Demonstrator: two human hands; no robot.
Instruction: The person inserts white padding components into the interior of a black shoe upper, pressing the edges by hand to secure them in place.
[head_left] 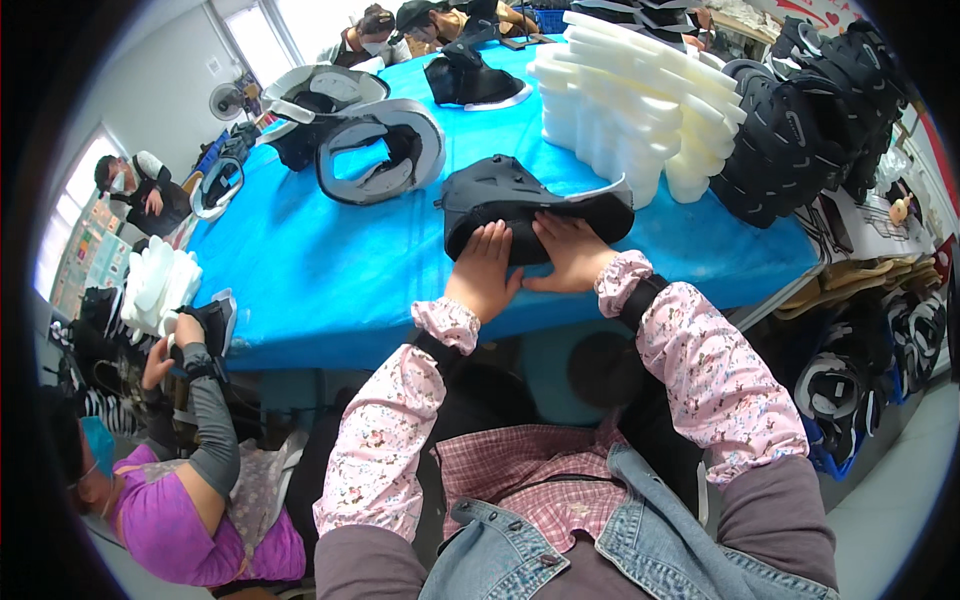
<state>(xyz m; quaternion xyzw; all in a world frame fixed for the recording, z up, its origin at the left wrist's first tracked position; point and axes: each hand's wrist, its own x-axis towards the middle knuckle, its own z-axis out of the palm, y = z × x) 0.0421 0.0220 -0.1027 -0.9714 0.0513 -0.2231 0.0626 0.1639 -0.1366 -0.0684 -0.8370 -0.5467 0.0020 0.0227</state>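
Note:
A curved black padded piece (505,195), which looks like a helmet liner, lies on the blue-covered table in front of me. A pale grey edge shows at its right end. My left hand (484,272) rests on its near side, fingers stretched over the dark padding. Beside it, my right hand (570,255) is laid flat on the same padding, fingertips against the upper fold. Both thumbs point inward and nearly meet. Neither hand is wrapped round the piece. Its underside is hidden.
White foam pieces (640,105) stand stacked beyond my right hand, with black padded pieces (800,120) piled beside them. Grey-edged ring-shaped liners (420,150) lie far left on the blue table cover (290,280). A co-worker (200,490) works at left; others sit at the back.

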